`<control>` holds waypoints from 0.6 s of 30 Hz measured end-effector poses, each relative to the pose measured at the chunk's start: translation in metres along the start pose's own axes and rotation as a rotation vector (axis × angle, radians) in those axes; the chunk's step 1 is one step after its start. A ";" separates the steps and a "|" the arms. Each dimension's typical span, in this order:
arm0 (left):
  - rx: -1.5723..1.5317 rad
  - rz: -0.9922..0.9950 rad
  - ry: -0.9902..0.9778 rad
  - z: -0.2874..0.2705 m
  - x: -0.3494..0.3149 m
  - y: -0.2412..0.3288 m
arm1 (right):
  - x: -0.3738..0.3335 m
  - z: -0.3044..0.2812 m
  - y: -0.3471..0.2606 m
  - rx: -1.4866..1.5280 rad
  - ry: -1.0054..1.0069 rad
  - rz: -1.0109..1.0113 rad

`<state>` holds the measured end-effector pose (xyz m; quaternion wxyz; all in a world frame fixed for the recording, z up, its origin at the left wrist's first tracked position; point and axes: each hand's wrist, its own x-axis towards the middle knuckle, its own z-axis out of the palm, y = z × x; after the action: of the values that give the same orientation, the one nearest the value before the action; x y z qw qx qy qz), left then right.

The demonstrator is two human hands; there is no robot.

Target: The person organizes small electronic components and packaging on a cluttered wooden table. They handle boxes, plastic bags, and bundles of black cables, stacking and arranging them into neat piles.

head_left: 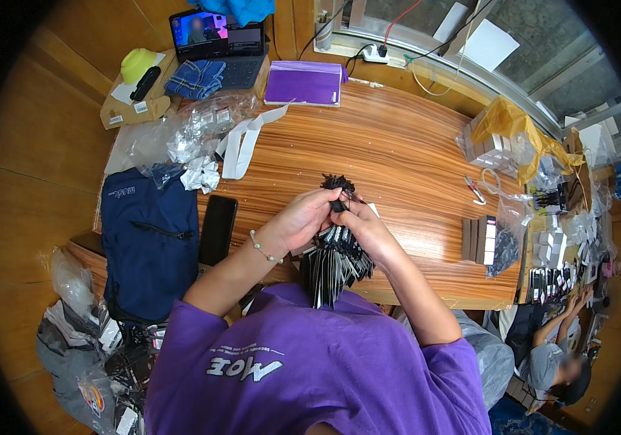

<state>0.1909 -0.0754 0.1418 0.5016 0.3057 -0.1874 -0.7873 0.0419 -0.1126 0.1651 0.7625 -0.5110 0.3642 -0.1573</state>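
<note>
Both my hands meet over the near edge of the wooden table, around a thick bundle of narrow black tags [336,270]. The tags fan downward against my purple shirt, their pale edges showing. Black string loops [336,181] stick up in a tuft above my fingers. My left hand [309,219], with a beaded bracelet at the wrist, is closed round the neck of the bundle. From the other side my right hand [365,228] pinches the strings at the same spot, thumb and fingertips together. A small white piece [373,209] shows behind the right fingers.
Left of my arm lie a black phone [218,230] and a navy bag [152,246]. Farther back are crumpled plastic [201,130], a laptop [221,47] and a purple folder [303,84]. Small boxes [478,240] and snips [475,190] lie right. Another person [549,366] works at far right.
</note>
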 end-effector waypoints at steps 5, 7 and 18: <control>0.046 -0.011 0.026 -0.002 0.001 0.001 | 0.004 -0.004 0.005 0.027 -0.057 -0.021; -0.003 0.002 0.037 0.001 0.002 0.003 | 0.006 -0.003 0.010 -0.023 -0.036 -0.050; -0.300 0.092 -0.016 0.002 0.022 0.018 | 0.006 0.000 0.001 0.003 0.014 -0.063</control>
<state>0.1943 -0.1033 0.1475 0.5759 0.2121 -0.0856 -0.7849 0.0464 -0.1158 0.1616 0.7554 -0.5200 0.3531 -0.1853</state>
